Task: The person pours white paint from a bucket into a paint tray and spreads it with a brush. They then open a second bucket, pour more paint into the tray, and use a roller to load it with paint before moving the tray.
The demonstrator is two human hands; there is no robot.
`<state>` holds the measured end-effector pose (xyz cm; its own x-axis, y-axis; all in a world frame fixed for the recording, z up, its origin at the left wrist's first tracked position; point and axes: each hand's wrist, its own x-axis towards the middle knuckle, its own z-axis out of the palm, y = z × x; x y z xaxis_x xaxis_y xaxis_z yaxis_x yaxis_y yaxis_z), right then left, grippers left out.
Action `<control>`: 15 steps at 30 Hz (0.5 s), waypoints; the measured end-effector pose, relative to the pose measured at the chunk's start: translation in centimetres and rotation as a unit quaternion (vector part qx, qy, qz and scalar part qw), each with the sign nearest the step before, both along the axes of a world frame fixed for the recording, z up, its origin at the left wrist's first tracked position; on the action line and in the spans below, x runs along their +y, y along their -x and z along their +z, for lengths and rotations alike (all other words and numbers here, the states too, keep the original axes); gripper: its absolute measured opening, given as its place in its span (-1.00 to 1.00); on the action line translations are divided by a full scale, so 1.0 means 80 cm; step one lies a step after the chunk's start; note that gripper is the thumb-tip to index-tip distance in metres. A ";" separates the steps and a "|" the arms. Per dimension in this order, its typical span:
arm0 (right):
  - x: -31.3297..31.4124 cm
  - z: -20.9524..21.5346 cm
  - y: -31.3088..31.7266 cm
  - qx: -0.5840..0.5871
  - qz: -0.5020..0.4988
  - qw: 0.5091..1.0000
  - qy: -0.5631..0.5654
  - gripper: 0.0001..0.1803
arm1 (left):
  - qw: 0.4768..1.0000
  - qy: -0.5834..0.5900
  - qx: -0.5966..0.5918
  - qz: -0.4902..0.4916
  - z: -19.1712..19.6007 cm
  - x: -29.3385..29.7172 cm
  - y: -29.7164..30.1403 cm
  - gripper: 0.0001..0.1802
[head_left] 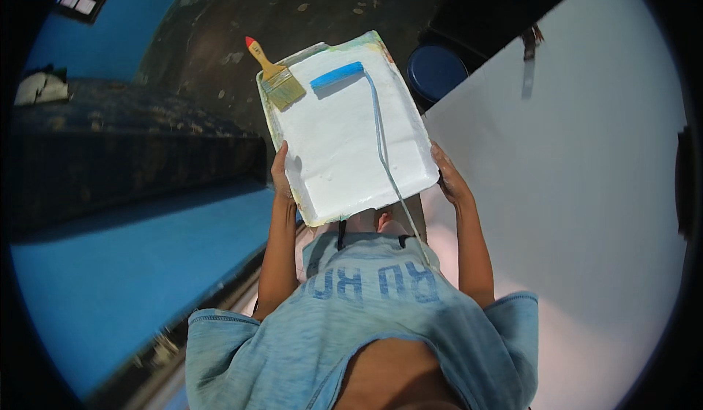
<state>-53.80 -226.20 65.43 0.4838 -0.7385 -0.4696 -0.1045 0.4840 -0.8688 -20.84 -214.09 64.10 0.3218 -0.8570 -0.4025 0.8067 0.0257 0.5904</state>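
Between my hands I carry a white paint tray (344,146), its rim stained with yellow and green. My left hand (282,170) grips its left side, the thumb up along the edge and the other fingers hidden below. On the opposite side my right hand (449,176) holds the rim, fingers mostly out of sight underneath. A flat paintbrush (272,72) with a red-tipped wooden handle rests across the far left corner. Near the far edge lies a paint roller (337,75) with a blue sleeve; its long thin wire handle runs over the near rim toward my shirt.
A dark blue round lid or bucket (437,72) stands just beyond the tray's right side. On the right is a large pale surface (571,190). A dark, worn ledge (139,146) and a blue surface (132,271) lie to the left. The dark floor (242,36) is spotted.
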 end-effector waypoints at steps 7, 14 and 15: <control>0.003 0.005 -0.013 0.006 -0.037 0.998 -0.044 -0.07 | 1.000 -0.010 0.012 0.008 -0.007 0.001 -0.007 -0.42; 0.005 0.003 0.038 0.316 -0.002 0.944 0.092 -0.45 | 0.990 -0.070 -0.110 0.052 -0.042 0.008 -0.024 -0.40; 0.012 0.007 0.052 0.375 0.003 0.918 0.127 -0.43 | 0.997 -0.051 -0.059 0.004 -0.043 0.011 -0.025 -0.39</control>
<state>-57.99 -225.25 66.00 0.0990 -0.8689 -0.4850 -0.7215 0.2730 -0.6363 -18.87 -213.19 60.68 0.3791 -0.8108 -0.4459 0.7316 -0.0324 0.6809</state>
